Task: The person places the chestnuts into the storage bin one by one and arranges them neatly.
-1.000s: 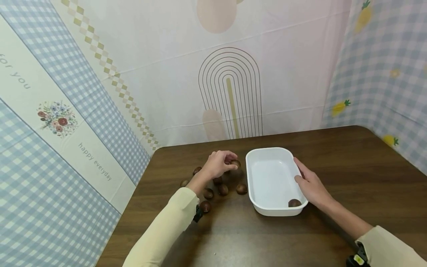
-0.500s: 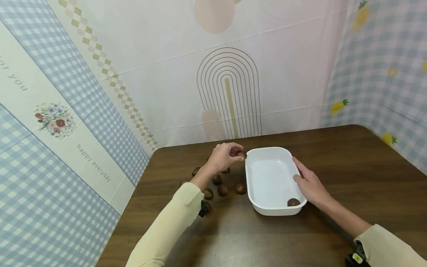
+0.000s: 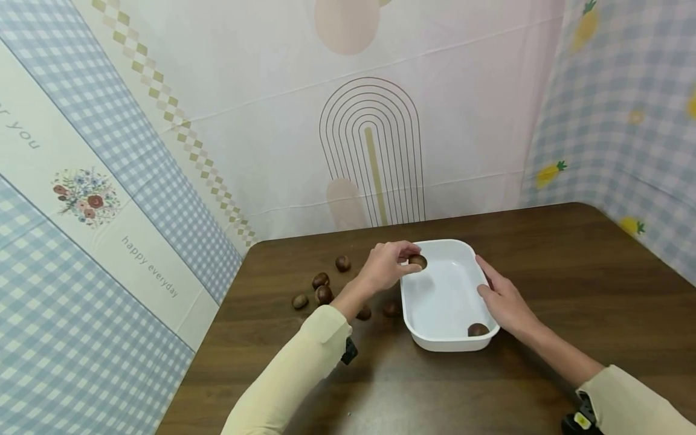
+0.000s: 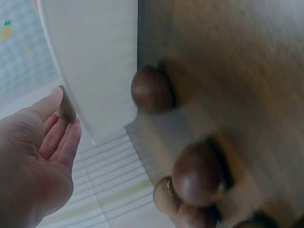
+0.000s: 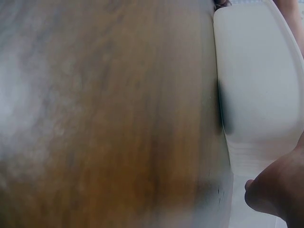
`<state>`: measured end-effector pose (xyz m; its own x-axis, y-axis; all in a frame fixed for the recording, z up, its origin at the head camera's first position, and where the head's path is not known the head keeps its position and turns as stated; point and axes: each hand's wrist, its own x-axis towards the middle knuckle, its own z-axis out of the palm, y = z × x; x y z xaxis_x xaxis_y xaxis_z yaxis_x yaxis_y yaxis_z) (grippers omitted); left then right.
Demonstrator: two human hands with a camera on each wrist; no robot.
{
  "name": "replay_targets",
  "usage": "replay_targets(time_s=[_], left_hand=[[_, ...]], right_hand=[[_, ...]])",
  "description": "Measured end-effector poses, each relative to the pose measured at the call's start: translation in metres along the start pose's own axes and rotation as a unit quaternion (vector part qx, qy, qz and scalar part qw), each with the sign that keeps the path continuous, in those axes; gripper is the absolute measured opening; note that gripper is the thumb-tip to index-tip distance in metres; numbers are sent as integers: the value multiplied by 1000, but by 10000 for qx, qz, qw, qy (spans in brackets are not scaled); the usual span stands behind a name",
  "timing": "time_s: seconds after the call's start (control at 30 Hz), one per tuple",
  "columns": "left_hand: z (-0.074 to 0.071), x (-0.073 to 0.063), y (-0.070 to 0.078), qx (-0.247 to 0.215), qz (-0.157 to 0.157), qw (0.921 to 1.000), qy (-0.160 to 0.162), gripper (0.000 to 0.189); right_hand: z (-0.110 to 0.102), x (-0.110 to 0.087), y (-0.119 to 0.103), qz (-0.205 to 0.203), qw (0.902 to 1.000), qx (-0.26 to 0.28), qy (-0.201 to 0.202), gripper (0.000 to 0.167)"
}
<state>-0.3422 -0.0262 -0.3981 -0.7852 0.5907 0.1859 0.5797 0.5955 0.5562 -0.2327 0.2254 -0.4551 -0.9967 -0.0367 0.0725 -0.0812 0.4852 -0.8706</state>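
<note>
In the head view my left hand pinches a brown chestnut between thumb and fingers, over the left rim of a white rectangular dish. The left wrist view shows the pinched chestnut edge-on, beside the dish's wall. My right hand grips the dish's right side, thumb over the rim and fingers along the outside. One chestnut lies inside, in the near right corner. Several loose chestnuts lie on the table to the left, some partly hidden by my left arm.
The dish stands on a dark brown wooden table. One chestnut lies close to the dish's left wall. A patterned cloth hangs behind the table's far edge.
My left hand has lifted a chestnut off the table and carried it right, over the dish's rim. My right hand keeps its hold on the dish.
</note>
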Motion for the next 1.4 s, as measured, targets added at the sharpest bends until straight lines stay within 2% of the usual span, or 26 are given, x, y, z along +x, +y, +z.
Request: replay_targets(time_s=[0.3,0.67,0.87,1.13,1.4], left_hand=[[22,3,13,148,108,9997,-173,40],[40,5,28,305,404,9984,-249,37],[47,4,37,525,571,9957,-503,36],[56,2,48,786,536,9919,-841,37],[68,-2,59,955,682,9867,-1123,37]], right_hand=[[1,0,-1,39,10000,43,-16,65],[0,1,1,-19,10000,-2,-13,64],[1,0,0,-81,9999,-87,30,64],[0,1,2,-183,9996,-201,112,63],[-2,2,1,-214,9995,-211,132,64]])
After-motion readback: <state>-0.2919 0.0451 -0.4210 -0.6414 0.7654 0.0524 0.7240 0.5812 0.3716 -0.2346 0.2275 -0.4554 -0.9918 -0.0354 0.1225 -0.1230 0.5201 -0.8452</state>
